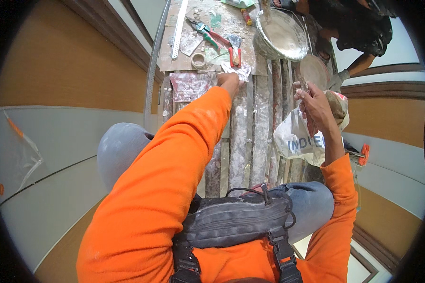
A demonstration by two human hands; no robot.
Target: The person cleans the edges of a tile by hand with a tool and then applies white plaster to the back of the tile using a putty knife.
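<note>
My left hand (pixel 230 83) reaches over the far part of the slatted planks, its fingers closed at the edge of a crumpled white piece (pixel 240 71), perhaps paper or cloth. Just beyond that piece lies a putty knife (pixel 235 51) with a red handle and a smeared blade. On the right, my right hand (pixel 315 104) is raised above a white sack (pixel 297 137), fingers curled round a narrow tool (pixel 312 127) with a reddish lower part. A greyish end of it shows by the fingertips; its exact kind is unclear.
Tin snips (pixel 208 35), a tape roll (pixel 198 60) and a white perforated strip (pixel 179 28) lie on a dusty board (pixel 167 59). A pinkish smeared sheet (pixel 190 87) lies nearer. A bucket (pixel 281 35) holds pale mix. Another person (pixel 363 28) is at the far right.
</note>
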